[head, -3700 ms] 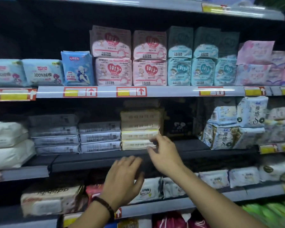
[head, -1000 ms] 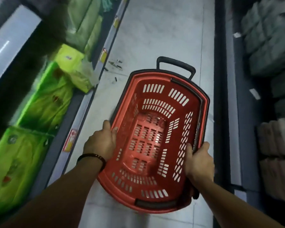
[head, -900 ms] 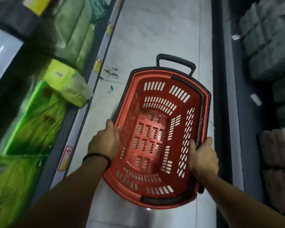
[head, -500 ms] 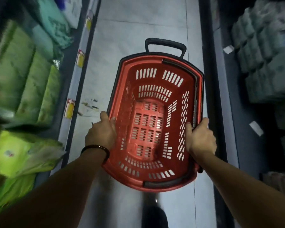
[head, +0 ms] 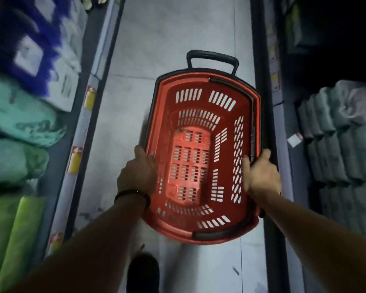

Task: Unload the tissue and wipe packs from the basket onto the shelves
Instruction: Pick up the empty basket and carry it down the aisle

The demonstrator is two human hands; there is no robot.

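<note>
Dark shoe (head: 143,271) at the bottom edge. Left hand (head: 136,176) and right hand (head: 261,175) each clamp a side rim of the red shopping basket (head: 169,115), held over the aisle floor (head: 167,34). Black pull handle (head: 211,57) at its far end. Green packs (head: 11,229) on shelves on the left, grey packs (head: 342,144) on the right, all blurred.

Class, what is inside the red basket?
Nothing: the basket shows only its bare slotted bottom. The left hand and right hand, gripping its sides, hide small wall patches.

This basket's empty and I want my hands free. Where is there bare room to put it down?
Bare: the aisle floor beyond the basket, between the left shelves and right shelves, and the strip beside the left hand. Crowded: packs fill both sides' shelves; a shoe shows by the basket's near end.
</note>
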